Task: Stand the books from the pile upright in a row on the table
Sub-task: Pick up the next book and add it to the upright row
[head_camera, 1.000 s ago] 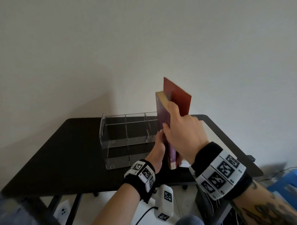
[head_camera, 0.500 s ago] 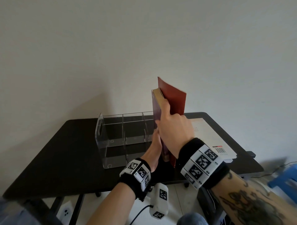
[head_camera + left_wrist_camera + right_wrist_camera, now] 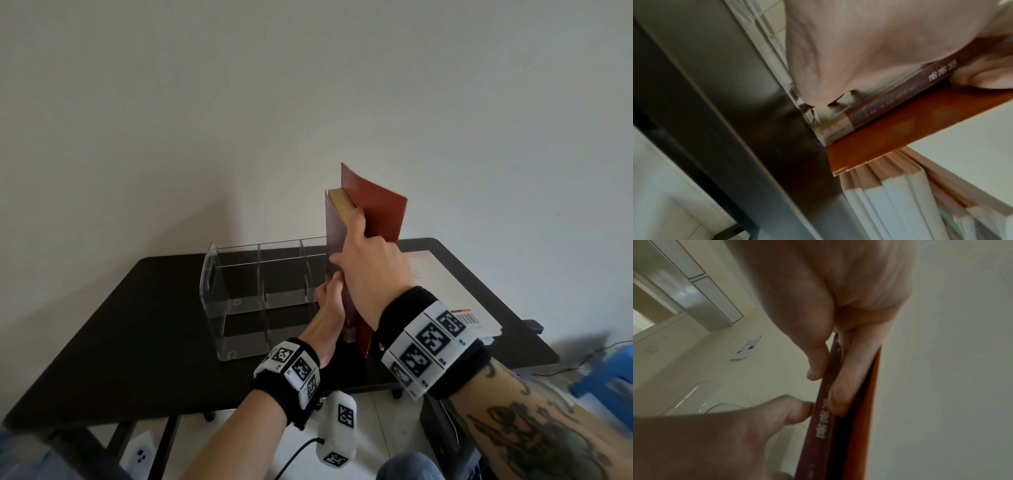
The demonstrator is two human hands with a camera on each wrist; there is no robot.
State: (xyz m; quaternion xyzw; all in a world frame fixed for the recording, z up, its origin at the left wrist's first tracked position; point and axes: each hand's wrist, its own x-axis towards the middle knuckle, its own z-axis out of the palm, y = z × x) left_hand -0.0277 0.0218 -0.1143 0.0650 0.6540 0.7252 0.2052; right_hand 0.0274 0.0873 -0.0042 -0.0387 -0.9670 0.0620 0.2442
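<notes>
Two books stand upright, side by side, on the black table [image 3: 137, 325]: a dark maroon book [image 3: 334, 233] and, to its right, a taller orange-red book [image 3: 380, 212]. My right hand [image 3: 366, 270] grips the maroon book from the spine side. Its thumb [image 3: 816, 363] lies on the left cover and its fingers [image 3: 846, 378] sit between the two books. Lower down, my left hand [image 3: 330, 301] presses against the maroon book's left cover. The left wrist view shows the maroon spine [image 3: 890, 100] with the orange-red book [image 3: 900, 134] against it, and further books [image 3: 890, 203] beyond.
A clear acrylic divider rack [image 3: 260, 294] stands just left of the books, touching or nearly touching them. A white book [image 3: 455, 287] with a barcode lies flat at the table's right. A blue stool [image 3: 609, 373] stands off the right edge. The wall is close behind.
Books and both hands keep their places beside the rack. The head view has shifted, and the flat white book at the right has come into sight.
</notes>
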